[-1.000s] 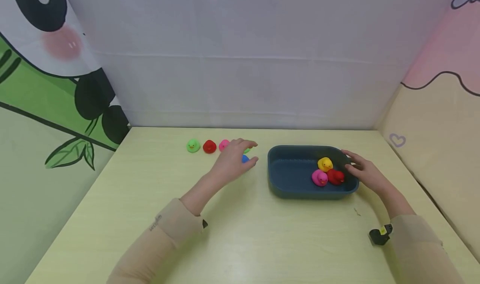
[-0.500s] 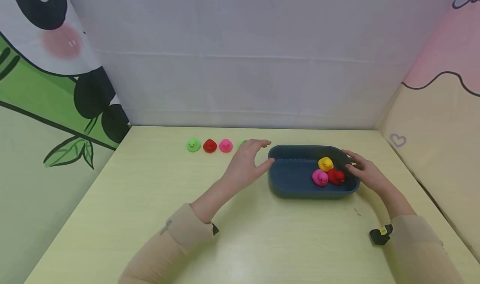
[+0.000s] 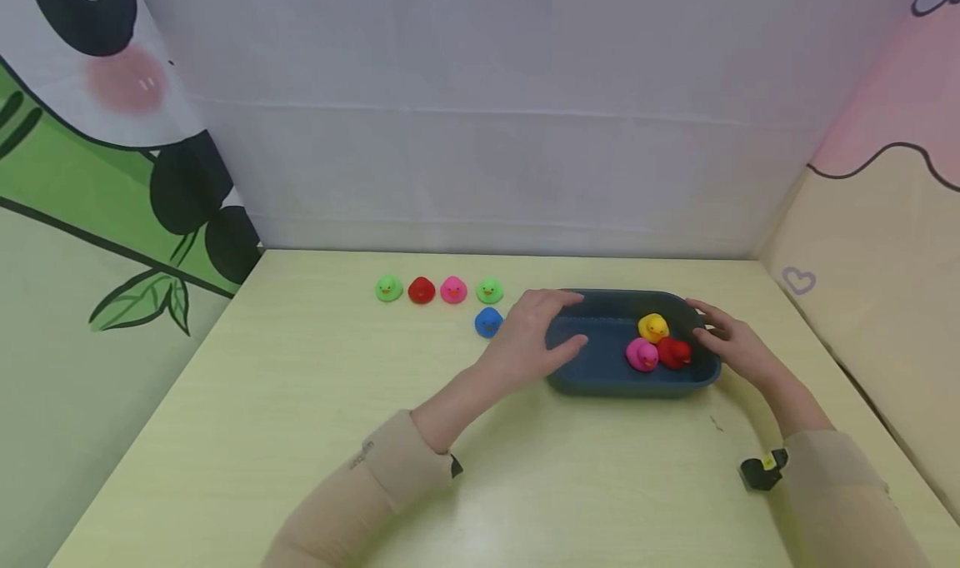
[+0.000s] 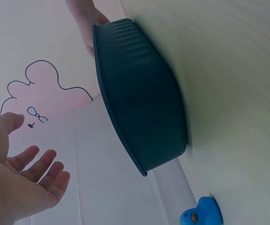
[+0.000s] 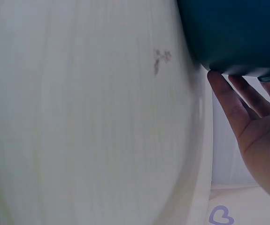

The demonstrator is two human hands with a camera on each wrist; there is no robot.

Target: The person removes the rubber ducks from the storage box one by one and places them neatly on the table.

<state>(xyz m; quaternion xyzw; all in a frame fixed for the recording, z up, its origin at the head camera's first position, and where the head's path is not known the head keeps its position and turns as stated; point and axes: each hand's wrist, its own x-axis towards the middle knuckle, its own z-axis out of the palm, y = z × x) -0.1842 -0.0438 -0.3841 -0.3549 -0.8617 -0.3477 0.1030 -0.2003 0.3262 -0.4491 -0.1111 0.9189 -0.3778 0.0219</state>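
A dark blue-green plastic basin stands on the table, holding a yellow rubber duck, a pink rubber duck and a red rubber duck toward its right end. My left hand hovers above the basin's left end, thumb and fingers spread, nothing between them. In the left wrist view, that hand is apart from the basin wall. At the right end, my right hand holds the basin by its rim, thumb over the edge. The right wrist view has its fingers against the outer wall.
Left of the basin, a green duck, a red duck, a pink duck and another green duck form a row. A blue duck sits just in front. A cloth backdrop rises behind the table.
My left hand has moved right, from over the blue duck to above the basin's left end, uncovering the blue and right-hand green ducks. The right hand keeps its place on the basin.
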